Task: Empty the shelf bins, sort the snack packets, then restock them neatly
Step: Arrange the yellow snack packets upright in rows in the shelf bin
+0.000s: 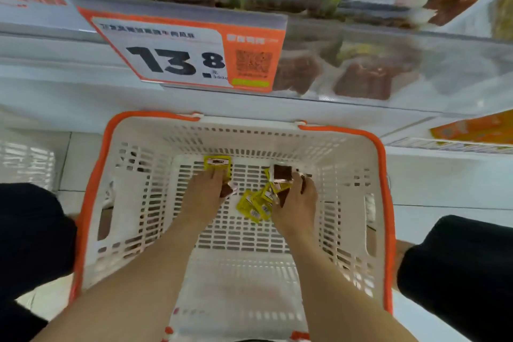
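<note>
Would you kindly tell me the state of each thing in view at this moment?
Left hand: holds a yellow packet.
Right hand: grips a brown packet.
Loose yellow packets: heaped on the basket floor between the hands.
Basket: upright, nearly empty.
Shelf bin: stocked behind its clear front.
Price sign: hanging tilted.

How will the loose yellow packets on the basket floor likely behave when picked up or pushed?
Probably light: the yellow packets are small beside the right hand. Likely flat and slightly floppy: they lie overlapped and tilted in a loose heap. Pushed, they would probably slide, not roll, though corners might snag in the basket floor's slots.
</note>
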The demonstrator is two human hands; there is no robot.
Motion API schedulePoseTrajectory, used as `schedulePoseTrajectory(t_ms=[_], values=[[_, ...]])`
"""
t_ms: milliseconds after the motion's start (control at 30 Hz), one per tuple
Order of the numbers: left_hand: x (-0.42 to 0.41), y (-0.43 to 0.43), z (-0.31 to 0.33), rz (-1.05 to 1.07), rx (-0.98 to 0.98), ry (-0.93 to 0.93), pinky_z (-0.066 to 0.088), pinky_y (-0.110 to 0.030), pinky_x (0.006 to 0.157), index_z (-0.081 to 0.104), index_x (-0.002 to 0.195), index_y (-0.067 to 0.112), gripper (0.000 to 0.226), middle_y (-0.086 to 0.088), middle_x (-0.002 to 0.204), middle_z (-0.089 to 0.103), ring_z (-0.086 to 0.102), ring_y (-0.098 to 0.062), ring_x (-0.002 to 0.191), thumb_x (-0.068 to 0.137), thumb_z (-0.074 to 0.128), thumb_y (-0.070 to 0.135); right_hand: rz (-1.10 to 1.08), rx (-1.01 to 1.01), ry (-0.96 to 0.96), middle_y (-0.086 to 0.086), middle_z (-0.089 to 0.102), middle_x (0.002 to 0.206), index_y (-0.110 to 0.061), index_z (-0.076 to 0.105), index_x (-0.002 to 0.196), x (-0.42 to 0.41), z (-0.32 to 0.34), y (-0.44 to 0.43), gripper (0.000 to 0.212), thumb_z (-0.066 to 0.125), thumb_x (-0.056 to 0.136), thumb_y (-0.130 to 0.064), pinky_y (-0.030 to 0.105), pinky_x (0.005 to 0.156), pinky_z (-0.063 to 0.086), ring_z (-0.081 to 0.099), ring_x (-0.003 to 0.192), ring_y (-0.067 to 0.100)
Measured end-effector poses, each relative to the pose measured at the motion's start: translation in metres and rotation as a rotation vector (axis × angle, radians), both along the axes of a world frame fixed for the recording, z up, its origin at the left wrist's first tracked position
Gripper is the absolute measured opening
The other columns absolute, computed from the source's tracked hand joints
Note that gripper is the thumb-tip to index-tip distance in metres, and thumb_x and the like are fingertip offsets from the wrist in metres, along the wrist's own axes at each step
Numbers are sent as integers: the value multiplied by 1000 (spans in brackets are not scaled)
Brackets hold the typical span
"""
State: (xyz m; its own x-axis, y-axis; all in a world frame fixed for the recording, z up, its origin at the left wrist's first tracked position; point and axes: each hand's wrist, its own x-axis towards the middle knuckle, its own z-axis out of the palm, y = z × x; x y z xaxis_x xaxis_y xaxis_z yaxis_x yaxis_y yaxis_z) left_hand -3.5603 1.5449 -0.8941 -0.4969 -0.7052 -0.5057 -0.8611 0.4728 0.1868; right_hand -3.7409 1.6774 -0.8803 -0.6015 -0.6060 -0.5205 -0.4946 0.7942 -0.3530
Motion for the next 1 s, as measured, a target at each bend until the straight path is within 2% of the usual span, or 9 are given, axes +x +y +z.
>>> schedulePoseTrajectory(t_ms=[67, 167, 233, 367, 533, 633, 800, 900, 1000], values=[[-5, 9, 2, -7, -53, 65, 49, -39, 87, 64, 124, 20, 30, -4, 126, 61, 57, -30, 116, 96, 71, 19, 25, 15, -51, 17, 8, 168, -19, 11, 165, -4, -9, 3, 92, 70, 96, -36, 51, 128, 16, 7, 156, 39], [-14, 22, -3, -10, 33, 212, 51, -40, 70, 64, 113, 17, 23, -4, 121, 53, 57, -28, 108, 92, 72, 11, 18, -7, -15, 15, 21, 165, -18, 18, 164, -12, -20, 4, 95, 77, 92, -41, 49, 126, 18, 16, 154, 36], [-18, 31, -10, -129, 164, 238, 54, -42, 77, 62, 115, 21, 33, 0, 123, 43, 55, -24, 110, 86, 77, 21, -8, -3, -33, 11, 35, 159, -18, 29, 160, -17, -21, 5, 102, 89, 80, -38, 43, 121, 29, 30, 149, 34], [-19, 46, -11, -146, 243, 229, 49, -41, 87, 63, 104, 24, 41, -1, 132, 39, 45, -27, 119, 77, 72, 54, -65, -118, -93, 4, 54, 133, -22, 54, 140, -21, -13, 12, 63, 77, 83, -11, 30, 93, 46, 56, 122, 28], [-33, 57, -9, -179, 164, 88, 48, -50, 100, 59, 126, 23, 77, -5, 146, 35, 35, -30, 133, 75, 61, 81, -54, -180, -183, 1, 36, 144, -31, 42, 150, -14, -9, 12, 75, 71, 82, -14, 34, 104, 45, 47, 131, 24], [-41, 65, -11, -61, 101, 113, 50, -40, 94, 56, 126, 17, 66, -5, 130, 44, 45, -27, 120, 84, 71, 65, -140, -180, -265, -7, 33, 133, -27, 44, 148, -15, -6, 10, 74, 73, 82, -11, 23, 93, 39, 54, 113, 16], [-52, 73, -15, 90, 168, 77, 40, -36, 106, 43, 140, 10, 76, -8, 135, 45, 47, -26, 125, 84, 84, 40, -312, -25, -225, 7, 53, 133, -16, 47, 137, -11, -10, 9, 60, 75, 87, -31, 30, 85, 40, 56, 114, 24], [-51, 69, -17, 238, 271, 106, 48, -39, 97, 53, 129, 14, 70, -7, 127, 53, 56, -26, 115, 75, 93, 31, -463, 19, -287, 8, 59, 124, -14, 53, 123, -2, -18, 11, 54, 83, 82, -33, 29, 77, 41, 57, 101, 23], [-45, 65, -19, 271, 305, 140, 47, -36, 81, 65, 106, 21, 40, -4, 113, 57, 59, -23, 97, 77, 91, 29, -548, -27, -338, -1, 60, 108, -18, 55, 112, 4, -20, 11, 42, 84, 82, -23, 23, 65, 40, 57, 94, 18]])
